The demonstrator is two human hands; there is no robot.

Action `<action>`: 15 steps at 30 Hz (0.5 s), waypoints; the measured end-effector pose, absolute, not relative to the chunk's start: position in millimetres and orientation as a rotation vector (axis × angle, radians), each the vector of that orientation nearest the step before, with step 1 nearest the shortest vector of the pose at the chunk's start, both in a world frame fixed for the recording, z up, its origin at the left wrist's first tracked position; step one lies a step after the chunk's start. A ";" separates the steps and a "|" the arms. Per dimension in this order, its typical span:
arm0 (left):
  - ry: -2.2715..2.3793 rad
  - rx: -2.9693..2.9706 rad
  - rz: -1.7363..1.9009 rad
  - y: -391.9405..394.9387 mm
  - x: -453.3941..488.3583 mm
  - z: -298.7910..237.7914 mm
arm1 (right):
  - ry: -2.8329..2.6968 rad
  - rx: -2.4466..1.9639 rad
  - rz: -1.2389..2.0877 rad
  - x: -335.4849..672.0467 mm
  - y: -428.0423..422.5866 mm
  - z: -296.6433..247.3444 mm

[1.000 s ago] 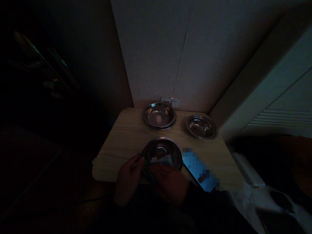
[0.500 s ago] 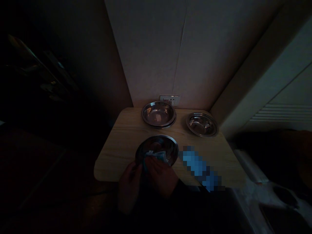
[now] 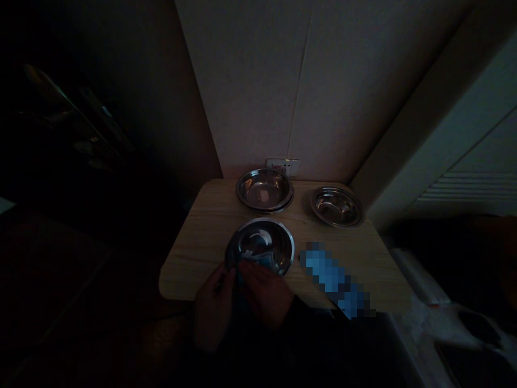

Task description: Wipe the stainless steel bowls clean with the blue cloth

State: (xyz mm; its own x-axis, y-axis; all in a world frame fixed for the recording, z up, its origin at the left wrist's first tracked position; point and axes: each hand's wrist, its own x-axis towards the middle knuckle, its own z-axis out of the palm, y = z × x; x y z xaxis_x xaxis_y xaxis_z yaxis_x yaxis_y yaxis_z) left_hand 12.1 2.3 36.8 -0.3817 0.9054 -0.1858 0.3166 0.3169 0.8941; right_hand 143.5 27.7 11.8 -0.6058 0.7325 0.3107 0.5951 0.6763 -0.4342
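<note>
A shiny metal bowl (image 3: 283, 237) is tilted toward me at the front of the small wooden table. My left hand (image 3: 214, 307) is closed on its near left rim. Pressed into the bowl's near side is a bluish cloth (image 3: 264, 261), held under the fingers of my right hand (image 3: 266, 293). The light is dim, so the fingertips and the lower part of the cloth are hard to make out.
Behind the bowl stands a stack of metal basins (image 3: 264, 196) near a wall socket (image 3: 283, 166). Another metal basin (image 3: 337, 207) sits at the back right. A blurred-out blue item (image 3: 331, 277) lies on the right of the wooden table (image 3: 189, 253).
The bowl has tipped a little, so more of its inside and a bright reflection show. Both hands keep their hold, and the view has shifted slightly.
</note>
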 end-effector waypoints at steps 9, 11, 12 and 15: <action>1.896 1.142 1.079 2.4 14.8 38.8 | -2.641 -1.048 0.358 177.4 31.4 28.8; 1.870 1.141 1.091 1.2 15.9 40.5 | -2.538 -1.035 0.464 162.0 31.5 27.9; 1.866 1.135 1.091 0.5 16.0 41.6 | -2.474 -1.044 0.497 154.0 31.6 26.8; 1.901 1.100 1.078 -0.3 14.7 45.4 | -2.431 -1.047 0.495 144.1 33.4 23.1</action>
State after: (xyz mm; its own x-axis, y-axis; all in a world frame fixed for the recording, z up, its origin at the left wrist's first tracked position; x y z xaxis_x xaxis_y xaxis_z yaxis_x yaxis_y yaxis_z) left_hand 14.7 -0.3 45.4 -0.4109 0.8997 -0.1474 0.3355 0.2996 0.8931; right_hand 144.1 33.4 23.1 -0.6134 0.7472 0.2556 0.5876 0.6481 -0.4844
